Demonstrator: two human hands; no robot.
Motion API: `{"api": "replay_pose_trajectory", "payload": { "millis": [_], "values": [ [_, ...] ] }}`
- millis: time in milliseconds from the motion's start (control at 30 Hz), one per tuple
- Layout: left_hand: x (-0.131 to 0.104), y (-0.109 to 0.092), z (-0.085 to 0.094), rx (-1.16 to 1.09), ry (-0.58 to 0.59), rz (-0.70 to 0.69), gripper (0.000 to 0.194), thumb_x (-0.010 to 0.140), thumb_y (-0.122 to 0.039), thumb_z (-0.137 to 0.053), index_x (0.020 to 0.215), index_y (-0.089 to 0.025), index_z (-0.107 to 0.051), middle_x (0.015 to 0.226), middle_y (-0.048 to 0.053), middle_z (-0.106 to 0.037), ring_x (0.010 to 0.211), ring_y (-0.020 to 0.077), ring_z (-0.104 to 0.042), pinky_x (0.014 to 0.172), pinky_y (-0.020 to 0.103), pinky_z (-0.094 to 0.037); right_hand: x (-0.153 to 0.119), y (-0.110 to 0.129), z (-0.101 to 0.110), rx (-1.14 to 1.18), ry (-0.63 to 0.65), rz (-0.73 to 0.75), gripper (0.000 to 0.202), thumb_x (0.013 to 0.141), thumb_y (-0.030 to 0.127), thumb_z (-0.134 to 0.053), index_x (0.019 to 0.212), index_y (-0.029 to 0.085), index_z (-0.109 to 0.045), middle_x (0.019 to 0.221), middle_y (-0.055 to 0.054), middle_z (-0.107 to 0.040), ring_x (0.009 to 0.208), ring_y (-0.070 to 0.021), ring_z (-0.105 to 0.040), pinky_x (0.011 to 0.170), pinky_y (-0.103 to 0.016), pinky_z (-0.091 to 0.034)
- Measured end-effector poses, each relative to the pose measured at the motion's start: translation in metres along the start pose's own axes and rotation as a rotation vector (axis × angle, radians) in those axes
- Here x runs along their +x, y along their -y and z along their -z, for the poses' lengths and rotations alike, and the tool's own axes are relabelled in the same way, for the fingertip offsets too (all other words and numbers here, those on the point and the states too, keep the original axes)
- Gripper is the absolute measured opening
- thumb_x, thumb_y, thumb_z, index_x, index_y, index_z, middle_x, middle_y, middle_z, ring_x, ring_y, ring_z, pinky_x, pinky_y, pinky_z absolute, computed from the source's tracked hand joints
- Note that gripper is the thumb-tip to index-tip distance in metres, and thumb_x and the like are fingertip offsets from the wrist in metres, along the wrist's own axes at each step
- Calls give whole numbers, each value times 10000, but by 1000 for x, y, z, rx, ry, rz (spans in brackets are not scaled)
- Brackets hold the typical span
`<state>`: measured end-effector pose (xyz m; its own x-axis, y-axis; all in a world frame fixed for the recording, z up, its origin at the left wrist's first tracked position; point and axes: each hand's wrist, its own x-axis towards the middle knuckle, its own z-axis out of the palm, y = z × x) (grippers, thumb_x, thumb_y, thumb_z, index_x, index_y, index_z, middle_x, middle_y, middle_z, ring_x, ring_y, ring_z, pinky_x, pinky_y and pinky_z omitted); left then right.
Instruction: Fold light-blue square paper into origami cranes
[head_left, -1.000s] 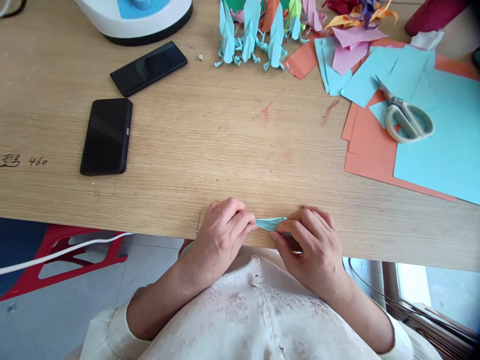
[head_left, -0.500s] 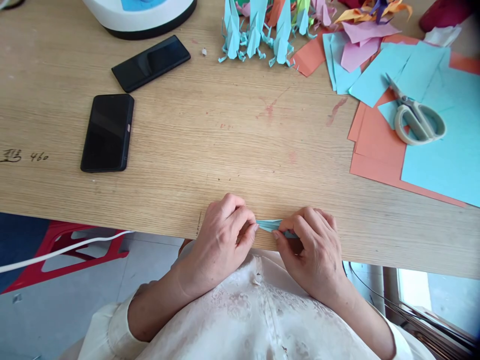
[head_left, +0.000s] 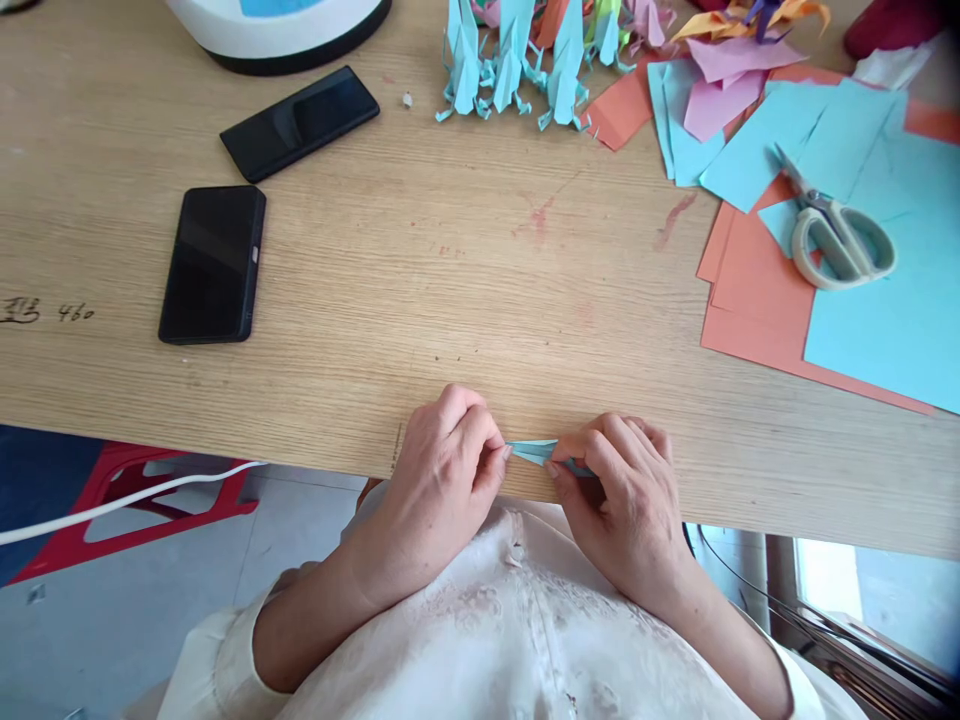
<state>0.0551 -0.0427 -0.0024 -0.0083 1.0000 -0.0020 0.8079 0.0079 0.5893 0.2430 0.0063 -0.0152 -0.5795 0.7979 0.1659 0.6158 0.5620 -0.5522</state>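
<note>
A narrow strip of folded light-blue paper (head_left: 534,452) stretches between my two hands at the table's front edge. My left hand (head_left: 454,470) pinches its thin pointed end between thumb and forefinger. Closed on the wider end, my right hand (head_left: 622,490) has thumb and forefinger pressed on the paper and covers much of it. Fold lines run lengthwise along the visible part.
Blue origami figures (head_left: 514,65) stand at the back, with pink and orange ones beside them. Scissors (head_left: 836,235) lie on blue sheets (head_left: 892,340) and orange sheets (head_left: 757,320) at the right. Two black phones (head_left: 212,265) rest at the left, near a white device (head_left: 285,35).
My left hand has shifted slightly left along with the paper's tip, so a little more of the strip shows. My right hand has hardly moved.
</note>
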Motion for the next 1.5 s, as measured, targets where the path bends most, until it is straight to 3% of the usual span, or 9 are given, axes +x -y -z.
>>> {"api": "replay_pose_trajectory", "payload": {
  "millis": [133, 233, 333, 433, 600, 767, 1233, 1500],
  "values": [
    [3, -3, 3, 15, 26, 29, 141, 891, -72, -543, 802, -179, -520, 904, 12, -523, 812, 156, -517, 748, 339, -427, -1, 0, 0, 36, -19, 37, 175, 939, 128, -556, 859, 243, -662, 729, 10, -507, 710, -155, -462, 785, -364, -328],
    [5, 1, 5, -3, 30, -28, 139, 907, -75, -542, 811, -175, -541, 866, -2, -541, 794, 145, -529, 741, 328, -430, -2, -2, -2, 54, -63, 75, 213, 925, 90, -566, 881, 255, -693, 726, 10, -523, 710, -146, -461, 803, -368, -340],
    [0, 12, 8, -54, 1, -128, 144, 945, -75, -500, 888, -169, -593, 871, 4, -582, 815, 136, -568, 743, 306, -463, -3, -4, -3, 73, -78, 90, 218, 917, 82, -581, 894, 258, -708, 732, 9, -541, 719, -145, -471, 809, -370, -347],
    [-12, 24, 10, -49, -60, -268, 261, 955, -26, -454, 1089, -162, -632, 1018, 43, -647, 934, 141, -616, 807, 294, -510, -3, -5, -3, 80, -78, 92, 219, 917, 83, -584, 888, 257, -715, 731, 8, -544, 718, -143, -474, 802, -368, -347],
    [-28, 38, 12, 196, -37, -552, 381, 950, -57, -523, 1328, -97, -554, 1290, 136, -631, 1163, 226, -593, 962, 378, -522, -2, -5, -2, 73, -85, 94, 192, 920, 108, -602, 883, 257, -718, 726, 8, -541, 717, -144, -478, 790, -365, -343],
    [-25, 43, 17, 370, -14, -642, 403, 959, -85, -525, 1361, -64, -529, 1299, 152, -638, 1120, 241, -610, 910, 393, -544, -2, -5, -3, 72, -86, 94, 196, 916, 99, -604, 877, 255, -715, 723, 8, -542, 712, -143, -484, 786, -361, -349],
    [-24, 31, 17, 513, -36, -619, 360, 981, -93, -465, 1322, -37, -565, 1242, 126, -680, 1017, 229, -614, 851, 377, -525, -2, -4, -2, 81, -58, 64, 169, 930, 139, -611, 881, 254, -724, 720, 11, -530, 716, -145, -478, 788, -363, -339],
    [-25, 34, 23, 556, 21, -656, 375, 998, -156, -470, 1360, -121, -562, 1290, 119, -652, 1075, 227, -596, 906, 372, -485, -3, -6, -3, 82, -49, 58, 162, 937, 155, -602, 884, 247, -724, 717, 10, -522, 719, -148, -477, 794, -364, -340]
  ]
}}
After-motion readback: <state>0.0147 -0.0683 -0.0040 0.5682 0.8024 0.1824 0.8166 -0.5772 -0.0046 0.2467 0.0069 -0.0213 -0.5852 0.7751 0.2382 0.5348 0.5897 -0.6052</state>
